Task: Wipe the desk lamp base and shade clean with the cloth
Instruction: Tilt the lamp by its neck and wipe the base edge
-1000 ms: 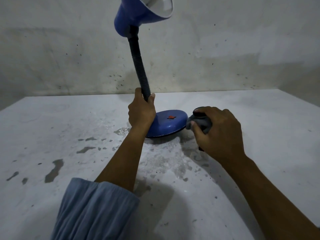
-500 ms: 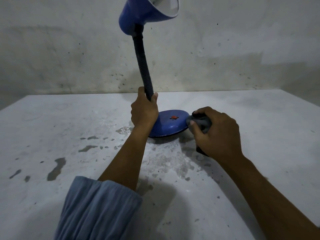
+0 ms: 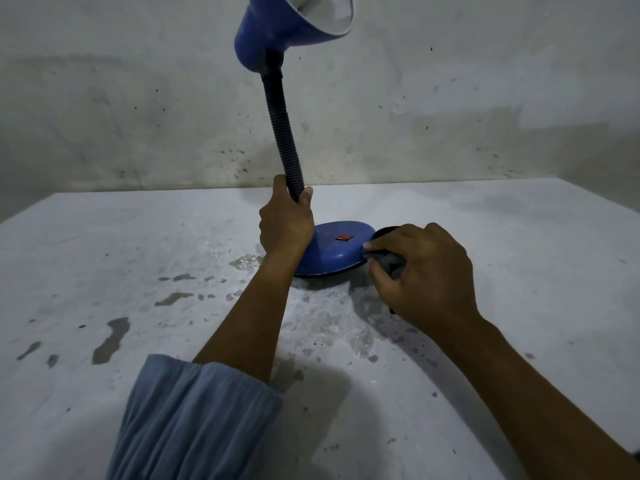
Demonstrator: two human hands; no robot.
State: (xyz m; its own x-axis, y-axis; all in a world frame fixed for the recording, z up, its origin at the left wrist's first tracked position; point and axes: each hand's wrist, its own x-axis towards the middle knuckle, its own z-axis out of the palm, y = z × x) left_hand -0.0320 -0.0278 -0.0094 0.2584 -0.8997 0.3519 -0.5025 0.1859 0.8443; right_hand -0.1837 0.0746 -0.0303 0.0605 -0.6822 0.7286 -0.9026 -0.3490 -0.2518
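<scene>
Two hands on the lamp, one view, head cam. Far left: grey patches where the paint has flaked off the white table. Bottom left: blue sleeve, pushed up the left forearm. Left hand is wrapped round the bottom of the black ribbed neck, thumb up one side, fingers curled round the other, just above where the neck meets the base. Neck leans up and to the left; blue shade at top of frame, opening tipped to the right, pale inside visible. Blue base sits on the table right of the left hand, far edge slightly raised, can't tell if it's fully flat. Red switch on top of the base. Right hand has fingers curled round a bunched grey cloth, holding it against the right rim of the base. Most of the cloth is hidden under the hand. Stained grey wall runs behind the table.
</scene>
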